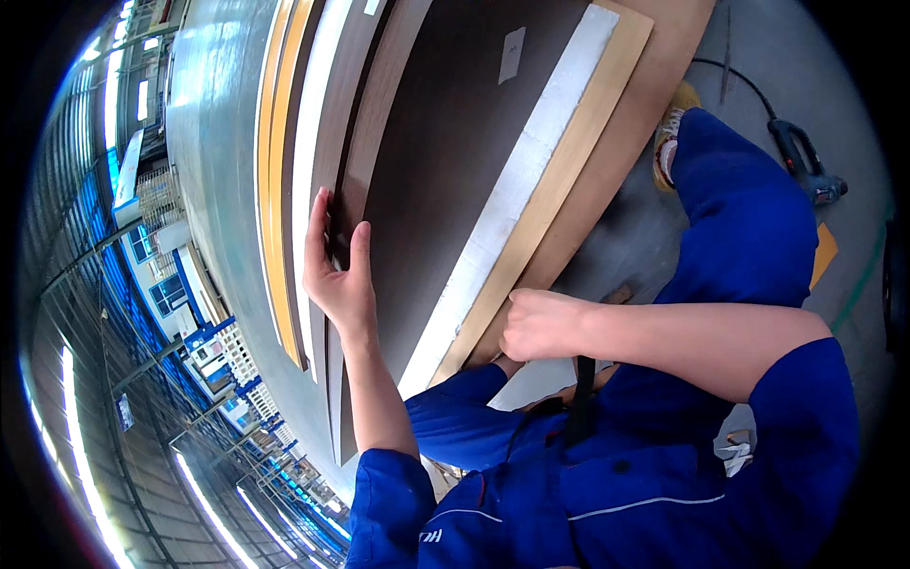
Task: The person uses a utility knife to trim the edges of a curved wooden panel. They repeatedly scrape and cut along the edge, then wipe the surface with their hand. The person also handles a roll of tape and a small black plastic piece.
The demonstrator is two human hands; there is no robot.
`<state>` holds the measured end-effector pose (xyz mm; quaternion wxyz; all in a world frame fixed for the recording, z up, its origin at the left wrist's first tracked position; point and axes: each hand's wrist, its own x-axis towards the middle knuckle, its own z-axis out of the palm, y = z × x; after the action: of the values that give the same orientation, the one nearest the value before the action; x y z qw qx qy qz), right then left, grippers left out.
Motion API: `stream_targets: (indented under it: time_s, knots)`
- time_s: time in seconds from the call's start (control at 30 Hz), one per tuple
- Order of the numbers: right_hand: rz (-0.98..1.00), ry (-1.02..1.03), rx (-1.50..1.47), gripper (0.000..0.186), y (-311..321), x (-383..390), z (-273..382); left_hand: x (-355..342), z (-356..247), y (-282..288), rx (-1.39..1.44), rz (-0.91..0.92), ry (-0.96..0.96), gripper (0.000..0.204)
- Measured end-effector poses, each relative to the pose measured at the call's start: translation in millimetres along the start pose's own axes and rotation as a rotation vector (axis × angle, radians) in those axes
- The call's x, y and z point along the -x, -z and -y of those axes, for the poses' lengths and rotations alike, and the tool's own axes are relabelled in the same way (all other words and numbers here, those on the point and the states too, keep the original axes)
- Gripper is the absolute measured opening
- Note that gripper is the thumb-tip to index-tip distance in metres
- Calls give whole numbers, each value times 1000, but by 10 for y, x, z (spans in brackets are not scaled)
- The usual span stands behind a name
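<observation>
Dark brown laminated panel point(445, 161), large and flat, leaning in a stack of boards, filling the upper middle of the view. Left hand point(339, 275) spread flat against its left edge, fingers point(318, 228) extended upward, thumb out; grip open, pressing rather than clasping. Right hand point(536, 324) curled into a closed fist at the panel's lower right corner, seemingly clamped on the edge where a white strip point(517, 190) and a light wooden batten point(569, 161) run diagonally along the panel's right side; exact hold hidden by the knuckles. Further boards point(284, 171) with pale, orange and brown edges stacked just left of the panel, edges close together. No containers in view. Behind the batten, a broader tan board point(654, 76), then grey concrete floor point(796, 57). Blue-trousered leg point(749, 209) with a yellowish shoe point(671, 133) planted near that board's edge. Power drill point(806, 161) with a black cable lying on the floor, well apart from both hands. Open floor to the right of the leg.
</observation>
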<state>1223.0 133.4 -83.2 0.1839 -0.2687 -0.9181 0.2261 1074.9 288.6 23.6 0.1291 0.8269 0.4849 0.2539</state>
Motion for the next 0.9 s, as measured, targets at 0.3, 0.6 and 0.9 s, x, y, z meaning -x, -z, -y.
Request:
stream_targets:
  time_s: [0.3, 0.6, 0.9]
  knots:
    - [-31, 36, 41, 5, -24, -11, 19, 14, -64, -137, -380, 23, -137, 48]
    - [13, 39, -5, 6, -22, -14, 10, 11, -19, -226, -482, -45, -296, 35]
    - [68, 57, 12, 7, 3, -4, -51, 47, 52, -231, -288, -108, -327, 36]
